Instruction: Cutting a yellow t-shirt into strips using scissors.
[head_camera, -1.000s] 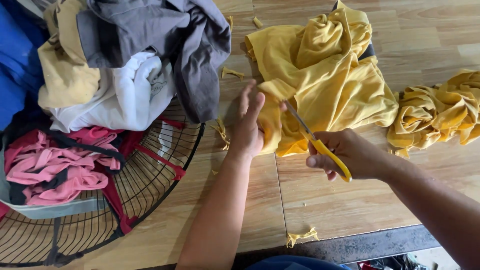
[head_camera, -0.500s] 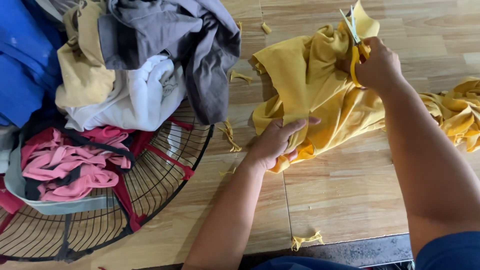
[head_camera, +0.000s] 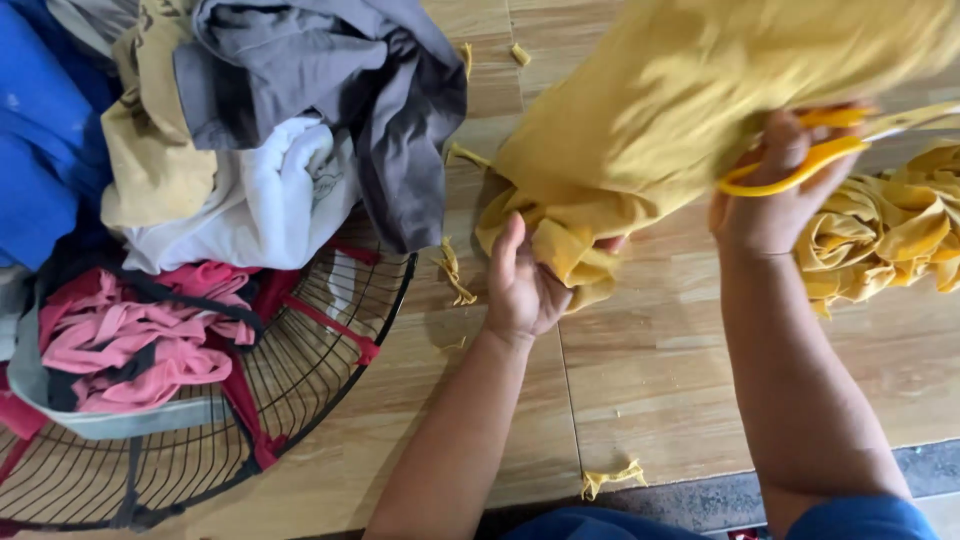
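Observation:
A big piece of yellow cloth (head_camera: 680, 110) is lifted off the wooden floor (head_camera: 650, 380) and blurred with motion. My left hand (head_camera: 525, 285) grips its bunched lower corner. My right hand (head_camera: 780, 190) holds yellow-handled scissors (head_camera: 810, 160) against the cloth's right side; the blades point right and are mostly blurred. A second heap of yellow fabric (head_camera: 880, 235) lies on the floor just right of my right hand.
A pile of clothes (head_camera: 250, 130) in grey, white, tan and blue sits at the left, over pink fabric strips (head_camera: 130, 340) on a black wire fan guard (head_camera: 300, 400). Small yellow scraps (head_camera: 612, 478) lie scattered on the floor.
The yellow cloth has been raised from the floor. My right hand with the scissors dropped from the cloth's top to its right side; my left hand closed on the lower corner.

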